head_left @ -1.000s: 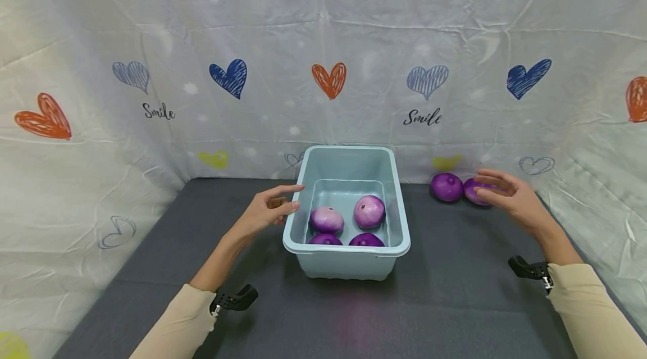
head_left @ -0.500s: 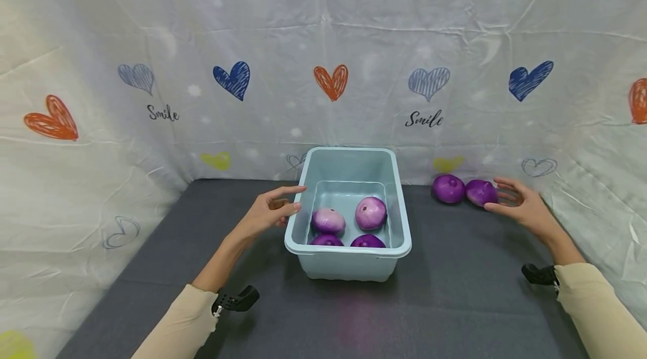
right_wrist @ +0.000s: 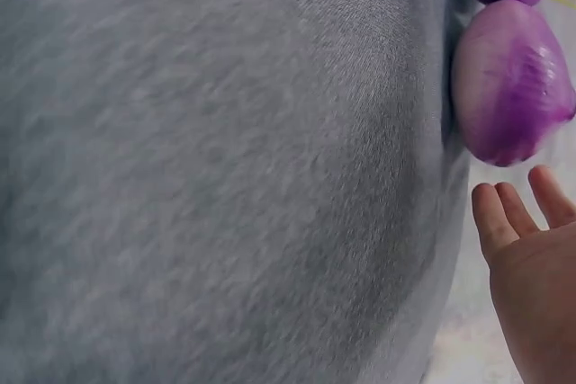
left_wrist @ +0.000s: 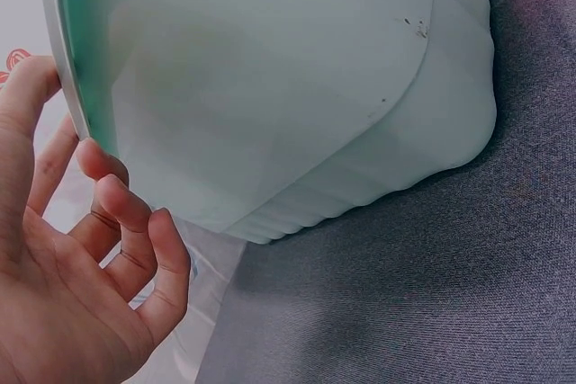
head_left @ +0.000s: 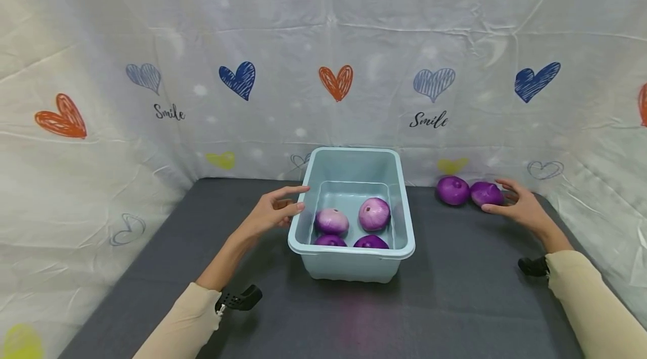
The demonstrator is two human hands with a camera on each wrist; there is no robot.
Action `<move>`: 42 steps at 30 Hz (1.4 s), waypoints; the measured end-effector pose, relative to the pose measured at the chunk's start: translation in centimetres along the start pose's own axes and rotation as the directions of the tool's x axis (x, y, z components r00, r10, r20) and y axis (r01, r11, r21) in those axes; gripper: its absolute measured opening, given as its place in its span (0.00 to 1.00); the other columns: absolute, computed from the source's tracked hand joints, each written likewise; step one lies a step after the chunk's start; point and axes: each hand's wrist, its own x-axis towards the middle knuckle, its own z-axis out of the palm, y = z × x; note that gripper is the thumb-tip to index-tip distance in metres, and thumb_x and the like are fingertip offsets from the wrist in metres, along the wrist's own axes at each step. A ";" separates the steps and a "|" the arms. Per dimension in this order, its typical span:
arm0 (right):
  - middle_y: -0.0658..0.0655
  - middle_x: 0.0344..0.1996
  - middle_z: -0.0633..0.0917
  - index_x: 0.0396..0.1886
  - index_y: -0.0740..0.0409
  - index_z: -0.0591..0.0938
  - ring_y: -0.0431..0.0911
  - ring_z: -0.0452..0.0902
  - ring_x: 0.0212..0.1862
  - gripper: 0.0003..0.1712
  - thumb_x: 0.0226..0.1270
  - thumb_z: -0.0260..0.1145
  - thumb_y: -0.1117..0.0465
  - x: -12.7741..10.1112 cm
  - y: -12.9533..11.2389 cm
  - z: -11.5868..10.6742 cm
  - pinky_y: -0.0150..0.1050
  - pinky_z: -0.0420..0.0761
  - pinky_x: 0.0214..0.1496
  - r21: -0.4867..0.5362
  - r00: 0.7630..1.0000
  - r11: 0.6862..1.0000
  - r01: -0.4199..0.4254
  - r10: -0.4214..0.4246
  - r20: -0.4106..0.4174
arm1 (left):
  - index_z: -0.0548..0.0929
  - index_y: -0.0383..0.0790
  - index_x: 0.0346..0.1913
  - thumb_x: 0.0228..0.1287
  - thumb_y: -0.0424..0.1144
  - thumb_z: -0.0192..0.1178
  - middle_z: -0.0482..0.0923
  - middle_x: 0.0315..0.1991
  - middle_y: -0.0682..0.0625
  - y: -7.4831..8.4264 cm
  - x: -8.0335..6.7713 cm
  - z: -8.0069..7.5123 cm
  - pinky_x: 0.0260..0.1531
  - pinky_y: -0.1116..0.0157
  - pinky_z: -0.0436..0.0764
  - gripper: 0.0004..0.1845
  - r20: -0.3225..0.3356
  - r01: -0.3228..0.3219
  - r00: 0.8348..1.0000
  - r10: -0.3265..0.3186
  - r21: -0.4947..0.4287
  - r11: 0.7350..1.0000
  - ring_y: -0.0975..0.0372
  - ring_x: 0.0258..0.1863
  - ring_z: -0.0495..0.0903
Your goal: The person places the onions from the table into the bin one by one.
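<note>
A light blue plastic tub (head_left: 351, 265) stands mid-table with several purple onions in it, including a paler onion (head_left: 374, 214) and another pale onion (head_left: 331, 221). At its left rim is my left hand (head_left: 270, 210), index finger stretched onto the edge and thumb touching it; the other fingers bend loosely outside the wall (left_wrist: 270, 69). On the far right lie two onions side by side, a left onion (head_left: 452, 190) and a right onion (head_left: 486, 194). My right hand (head_left: 520, 207) reaches around the right onion with spread fingers; in the right wrist view the fingertips stay just short of this onion (right_wrist: 513, 83).
Dark grey cloth (head_left: 404, 314) covers the table. A white curtain (head_left: 283, 22) printed with hearts hangs directly behind the tub and the two onions, and along both sides.
My right hand drew back to the right of the two onions, then came in closer around the right one. The left hand keeps its place at the rim; the view shifts slightly.
</note>
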 end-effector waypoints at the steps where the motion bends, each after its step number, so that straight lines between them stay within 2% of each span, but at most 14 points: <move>1: 0.79 0.74 0.50 0.81 0.65 0.51 0.78 0.50 0.71 0.55 0.68 0.74 0.56 0.2 0.1 0.0 0.73 0.60 0.62 -0.003 1.000 1.000 0.002 -0.002 0.001 | 0.77 0.48 0.71 0.73 0.43 0.65 0.79 0.34 0.40 0.0 0.0 0.0 0.31 0.60 0.75 0.26 -0.002 0.000 1.000 0.000 0.000 1.000 0.59 0.24 0.71; 11: 0.81 0.70 0.58 0.75 0.70 0.62 0.78 0.55 0.68 0.45 0.66 0.75 0.60 1.4 0.7 0.9 0.72 0.64 0.59 -0.045 0.997 0.998 0.046 -0.049 -0.064 | 0.77 0.47 0.71 0.73 0.42 0.64 0.77 0.32 0.41 0.0 0.1 0.0 0.30 0.62 0.73 0.25 0.004 -0.009 1.000 0.009 -0.006 1.000 0.59 0.23 0.70; 16: 0.82 0.69 0.60 0.74 0.71 0.65 0.79 0.59 0.66 0.42 0.66 0.74 0.63 1.4 0.7 1.1 0.71 0.67 0.57 -0.061 0.994 0.996 0.062 -0.067 -0.084 | 0.77 0.45 0.71 0.74 0.41 0.64 0.77 0.32 0.41 0.0 0.0 -0.1 0.28 0.63 0.72 0.25 0.007 -0.010 1.000 0.010 -0.009 1.000 0.56 0.23 0.69; 22: 0.81 0.68 0.62 0.73 0.71 0.66 0.78 0.62 0.65 0.42 0.67 0.74 0.60 0.7 0.2 0.8 0.69 0.69 0.57 -0.041 0.992 0.998 0.056 -0.060 -0.110 | 0.77 0.44 0.71 0.74 0.41 0.64 0.78 0.33 0.41 0.0 0.0 0.0 0.29 0.63 0.74 0.25 0.009 -0.009 1.000 0.009 -0.014 1.000 0.56 0.24 0.70; 24: 0.81 0.68 0.62 0.74 0.69 0.65 0.77 0.63 0.65 0.42 0.68 0.74 0.57 0.4 0.0 0.5 0.62 0.73 0.55 -0.033 0.992 0.998 0.045 -0.048 -0.114 | 0.77 0.44 0.71 0.73 0.41 0.64 0.78 0.33 0.40 0.0 0.1 0.0 0.29 0.63 0.74 0.25 0.008 -0.010 1.000 0.010 -0.014 1.000 0.57 0.23 0.70; 26: 0.81 0.68 0.62 0.74 0.68 0.65 0.77 0.64 0.65 0.43 0.68 0.74 0.56 0.1 -0.2 0.3 0.49 0.77 0.52 -0.017 0.993 0.999 0.036 -0.038 -0.112 | 0.77 0.44 0.71 0.73 0.41 0.64 0.78 0.33 0.41 0.0 0.1 0.0 0.29 0.63 0.73 0.25 0.008 -0.014 1.000 0.014 -0.019 1.000 0.56 0.23 0.69; 28: 0.82 0.67 0.63 0.74 0.68 0.65 0.76 0.64 0.65 0.43 0.68 0.74 0.56 -0.2 -0.3 0.0 0.35 0.76 0.47 -0.017 0.993 0.999 0.035 -0.037 -0.115 | 0.77 0.44 0.71 0.73 0.41 0.64 0.77 0.32 0.41 0.0 0.1 0.0 0.29 0.62 0.72 0.25 0.006 -0.017 1.000 0.017 -0.024 1.000 0.55 0.24 0.69; 30: 0.82 0.67 0.63 0.74 0.68 0.65 0.76 0.65 0.65 0.42 0.68 0.74 0.57 -0.5 -0.5 -0.3 0.25 0.73 0.42 -0.008 0.992 0.999 0.041 -0.041 -0.119 | 0.77 0.44 0.71 0.73 0.41 0.64 0.77 0.31 0.42 -0.1 0.1 0.0 0.29 0.62 0.72 0.25 0.005 -0.017 1.000 0.017 -0.029 0.999 0.54 0.24 0.69; 32: 0.82 0.67 0.63 0.74 0.67 0.65 0.76 0.65 0.64 0.42 0.68 0.74 0.58 -0.7 -0.7 -0.5 0.21 0.71 0.41 0.004 0.991 0.999 0.050 -0.049 -0.123 | 0.77 0.44 0.71 0.73 0.41 0.64 0.77 0.31 0.42 -0.1 0.1 0.0 0.30 0.61 0.73 0.25 0.005 -0.017 1.000 0.018 -0.033 0.999 0.52 0.25 0.69; 38: 0.79 0.68 0.64 0.75 0.66 0.66 0.74 0.66 0.64 0.40 0.69 0.73 0.59 -1.2 -1.6 -0.7 0.21 0.72 0.41 0.011 0.990 0.997 0.075 -0.073 -0.122 | 0.77 0.45 0.71 0.73 0.42 0.64 0.76 0.31 0.42 0.0 0.0 0.1 0.32 0.59 0.76 0.25 -0.001 -0.013 1.000 0.013 -0.034 0.999 0.54 0.25 0.70; 40: 0.77 0.68 0.66 0.74 0.65 0.67 0.70 0.68 0.63 0.39 0.69 0.73 0.59 -1.4 -1.9 -0.7 0.21 0.72 0.43 0.003 0.988 0.996 0.090 -0.089 -0.123 | 0.77 0.45 0.70 0.73 0.42 0.64 0.75 0.31 0.42 0.0 0.0 0.1 0.33 0.59 0.76 0.25 -0.002 -0.011 1.000 0.011 -0.036 0.999 0.54 0.25 0.69; 42: 0.74 0.68 0.68 0.74 0.65 0.68 0.59 0.72 0.62 0.38 0.70 0.73 0.59 -1.5 -2.3 -0.7 0.22 0.73 0.45 -0.001 0.987 0.995 0.104 -0.103 -0.121 | 0.77 0.45 0.70 0.73 0.42 0.65 0.74 0.30 0.41 0.0 0.0 0.1 0.32 0.59 0.76 0.25 -0.002 -0.010 1.000 0.010 -0.038 0.999 0.54 0.25 0.69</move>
